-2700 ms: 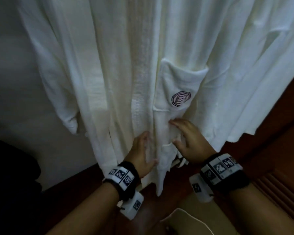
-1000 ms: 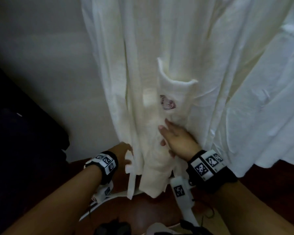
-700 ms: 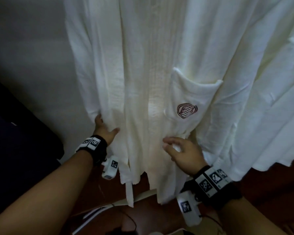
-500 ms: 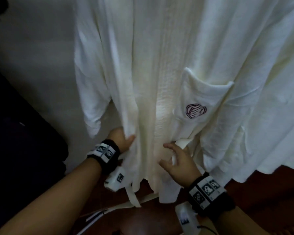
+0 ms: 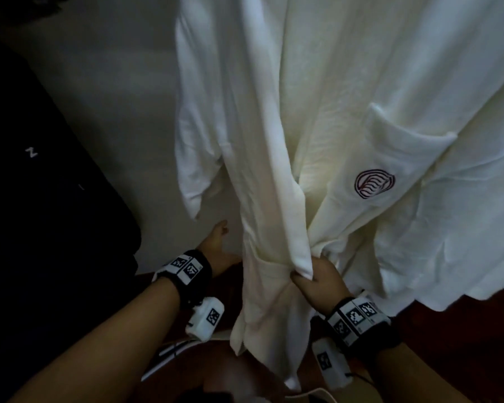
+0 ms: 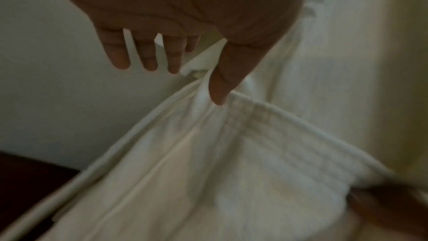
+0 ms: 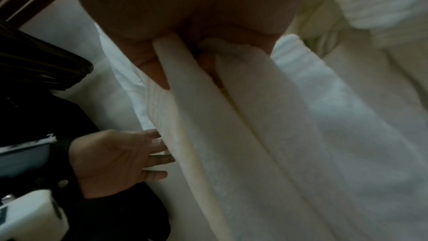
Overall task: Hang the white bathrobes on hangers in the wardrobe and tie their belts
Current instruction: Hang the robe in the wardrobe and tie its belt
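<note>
Head view downward, wrist views close (shared bathrobe [image 5: 274,199]).

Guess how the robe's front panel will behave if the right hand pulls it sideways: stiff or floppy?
Probably floppy: the front panel bunches into folds where the right hand grips it. It likely drags the rest along, since creases run up toward the pocket. Grip seems secure; the cloth looks textured, not slick. The left hand reaches behind with fingers spread.

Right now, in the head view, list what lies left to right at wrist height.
Dark black bag → left hand → hanging white cotton bathrobe → right hand → second white bathrobe.
</note>
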